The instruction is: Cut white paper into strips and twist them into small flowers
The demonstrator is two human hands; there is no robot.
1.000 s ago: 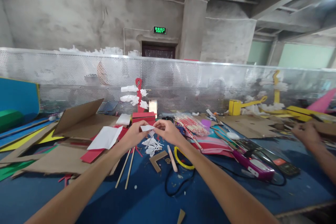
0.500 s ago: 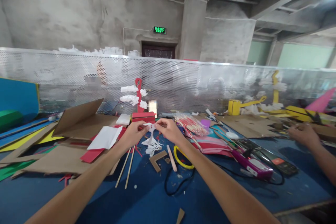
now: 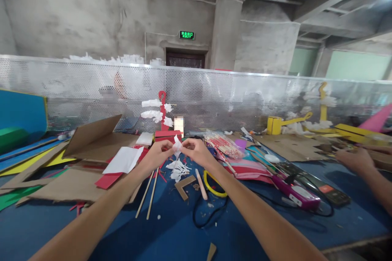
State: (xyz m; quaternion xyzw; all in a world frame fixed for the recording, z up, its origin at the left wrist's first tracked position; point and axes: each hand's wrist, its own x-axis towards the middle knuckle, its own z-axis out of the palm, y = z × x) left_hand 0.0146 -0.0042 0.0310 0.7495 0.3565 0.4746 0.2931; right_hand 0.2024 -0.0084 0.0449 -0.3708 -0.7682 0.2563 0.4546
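Between my two hands is a small piece of thin white paper (image 3: 177, 145), its tip pointing up. My left hand (image 3: 159, 153) pinches it from the left, fingers closed. From the other side my right hand (image 3: 197, 153) also has its fingertips closed on it. Just below lie white twisted paper pieces (image 3: 177, 170) on the blue table. Behind my hands stands a red model (image 3: 163, 110) with white paper tufts on its upright and a red box (image 3: 168, 135) at its foot.
Wooden sticks (image 3: 152, 193), an L-shaped cardboard piece (image 3: 185, 187), a pale pink pen-like tool (image 3: 201, 184) and a yellow ring (image 3: 215, 184) lie near my forearms. Cardboard sheets (image 3: 64, 183) fill the left. A purple device (image 3: 295, 193) with a cord and another person's hand (image 3: 352, 158) are at right.
The white paper between my fingers has turned from lying nearly flat to standing up in a twisted point. My hands stay in nearly the same place.
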